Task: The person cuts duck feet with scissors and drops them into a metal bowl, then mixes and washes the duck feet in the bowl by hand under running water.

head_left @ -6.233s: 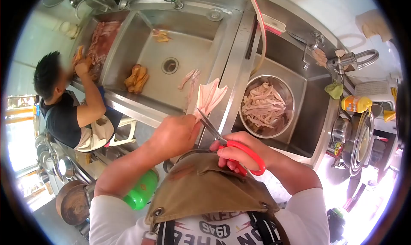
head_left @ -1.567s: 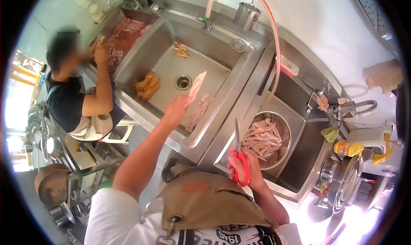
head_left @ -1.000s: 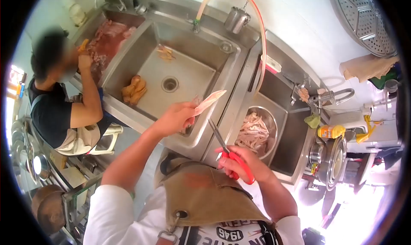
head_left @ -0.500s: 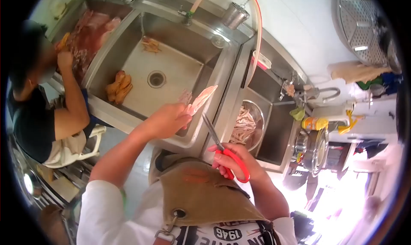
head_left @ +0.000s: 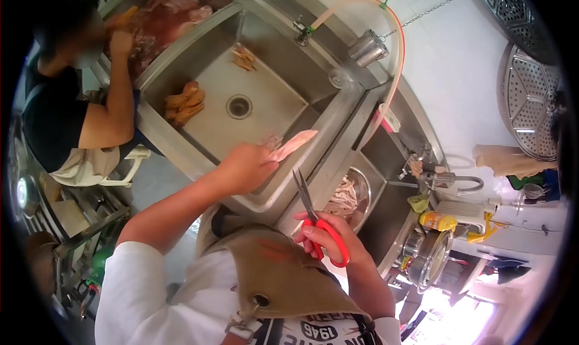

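Left hand [head_left: 246, 169] closed on a pale webbed foot [head_left: 294, 145], held over the sink rim [head_left: 271, 197]. Right hand [head_left: 330, 238] curled through the handles of red scissors [head_left: 312, 215], blades slightly apart.

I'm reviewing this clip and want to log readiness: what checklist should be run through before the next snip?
1. Left hand grips the pale foot: ok.
2. Right hand holds the scissors by their red handles: ok.
3. Blades at the foot: not ok, the tips point its way but stand apart from it.
4. Exact cutting spot on the foot: cannot tell, nothing marks it.
5. Co-worker's hand away from the blades: ok, it is over at the far-left sink.
6. Room left in the metal bowl: cannot tell, it is partly hidden.
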Demonstrator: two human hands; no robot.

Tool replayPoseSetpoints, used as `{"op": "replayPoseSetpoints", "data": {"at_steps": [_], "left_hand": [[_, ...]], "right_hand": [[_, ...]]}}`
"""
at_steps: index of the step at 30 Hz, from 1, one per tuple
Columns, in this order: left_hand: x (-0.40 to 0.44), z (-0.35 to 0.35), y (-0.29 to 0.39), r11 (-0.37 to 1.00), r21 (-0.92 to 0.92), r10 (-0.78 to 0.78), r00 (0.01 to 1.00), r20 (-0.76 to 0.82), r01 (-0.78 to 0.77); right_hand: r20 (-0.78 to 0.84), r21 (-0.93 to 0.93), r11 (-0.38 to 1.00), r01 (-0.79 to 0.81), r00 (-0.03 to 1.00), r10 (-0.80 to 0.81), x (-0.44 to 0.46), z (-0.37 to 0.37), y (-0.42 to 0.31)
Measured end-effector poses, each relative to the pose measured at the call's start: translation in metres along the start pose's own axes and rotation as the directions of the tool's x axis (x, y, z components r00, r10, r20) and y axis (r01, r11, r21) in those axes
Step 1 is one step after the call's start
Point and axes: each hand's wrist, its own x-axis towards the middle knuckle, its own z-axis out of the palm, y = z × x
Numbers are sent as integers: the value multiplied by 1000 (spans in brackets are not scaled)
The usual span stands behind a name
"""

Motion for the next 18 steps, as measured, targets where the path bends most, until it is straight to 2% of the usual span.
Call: {"op": "replayPoseSetpoints", "data": {"at_steps": [3,6,9,12,15,18], "left_hand": [[-5,2,15,996,-88,1,995,-104,-10],[0,8,26,992,-118,-60,995,-78,51],[0,14,41,996,54,82,975,-208,-73],[1,20,50,975,212,133,948,-289,-72],[1,26,41,920,373,211,956,-206,-122],[1,31,44,924,343,262,934,-241,-170]], "right_hand": [[15,52,998,30,999,-31,1,-10,8],[51,41,999,33,998,-35,4,-22,10],[98,61,998,7,995,-13,5,-32,11],[147,75,997,25,989,-36,4,-42,13],[175,102,994,40,983,-58,4,-49,18],[198,130,990,47,978,-72,5,-55,26]]}}
